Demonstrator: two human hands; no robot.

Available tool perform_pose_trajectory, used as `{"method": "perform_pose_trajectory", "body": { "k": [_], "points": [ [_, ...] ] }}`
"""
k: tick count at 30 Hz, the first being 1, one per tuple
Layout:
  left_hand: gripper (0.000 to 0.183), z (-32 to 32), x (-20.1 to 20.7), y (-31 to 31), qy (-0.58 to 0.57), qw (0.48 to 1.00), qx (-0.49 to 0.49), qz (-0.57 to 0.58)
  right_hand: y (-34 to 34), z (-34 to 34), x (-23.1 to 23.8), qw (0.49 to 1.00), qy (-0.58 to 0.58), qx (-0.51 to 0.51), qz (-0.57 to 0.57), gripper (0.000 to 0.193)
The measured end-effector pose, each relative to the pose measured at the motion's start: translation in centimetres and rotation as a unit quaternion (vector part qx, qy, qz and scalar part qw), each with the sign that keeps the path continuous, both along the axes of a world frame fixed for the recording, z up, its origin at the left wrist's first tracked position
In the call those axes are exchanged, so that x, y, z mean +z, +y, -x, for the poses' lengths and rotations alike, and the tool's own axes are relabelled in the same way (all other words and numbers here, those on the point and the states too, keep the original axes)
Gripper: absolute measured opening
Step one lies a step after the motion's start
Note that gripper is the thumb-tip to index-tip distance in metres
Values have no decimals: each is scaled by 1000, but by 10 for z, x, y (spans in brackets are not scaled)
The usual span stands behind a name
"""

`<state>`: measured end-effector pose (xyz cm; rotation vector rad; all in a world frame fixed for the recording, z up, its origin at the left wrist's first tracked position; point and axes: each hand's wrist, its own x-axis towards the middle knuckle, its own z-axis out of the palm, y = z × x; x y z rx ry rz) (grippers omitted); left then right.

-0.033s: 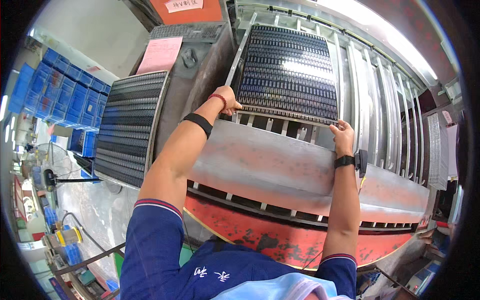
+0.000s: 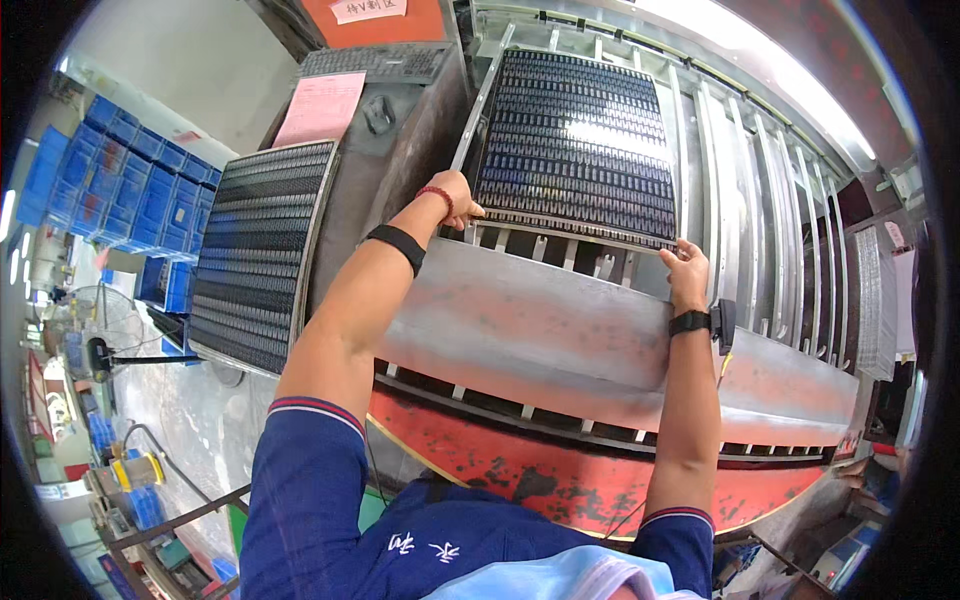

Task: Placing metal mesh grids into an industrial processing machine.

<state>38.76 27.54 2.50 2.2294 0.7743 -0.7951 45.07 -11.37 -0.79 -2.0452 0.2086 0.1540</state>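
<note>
A dark, glossy circuit board panel [image 2: 580, 150], covered in rows of small repeated shapes, lies across the metal rails of a machine. My left hand [image 2: 460, 200] is closed at its near left corner, with the thumb along the edge. At the near right corner, my right hand [image 2: 686, 272] pinches the rim between thumb and fingers. The undersides of both grips are hidden. To the left, a stack of similar panels [image 2: 262, 250] rests on a grey surface beside my left forearm.
Parallel metal rails [image 2: 745, 200] run to the right of the panel. A grey metal cover [image 2: 530, 310] spans the machine's front above a worn red base [image 2: 520, 470]. Pink paper [image 2: 320, 108] and a keyboard [image 2: 375, 64] lie at the back left, with blue bins [image 2: 130, 180] beyond.
</note>
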Motion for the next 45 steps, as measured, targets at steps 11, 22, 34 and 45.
{"method": "perform_pose_trajectory", "body": {
  "k": [11, 22, 34, 45],
  "points": [
    [26, -5, 6, 7, -3, 1000, -16, -15, 7, -5, 1, 1000, -9, -10, -2, 47],
    [30, -6, 4, 3, -20, 998, -40, -37, 3, -6, 1, 999, 16, -7, 28, 49],
    [41, -10, 10, 0, 65, 992, -65, -90, -4, -10, -16, 996, -36, 23, 77, 40],
    [19, 7, -1, 20, -36, 998, -16, 56, 4, -4, -2, 998, 7, 15, 56, 42]
  ]
}}
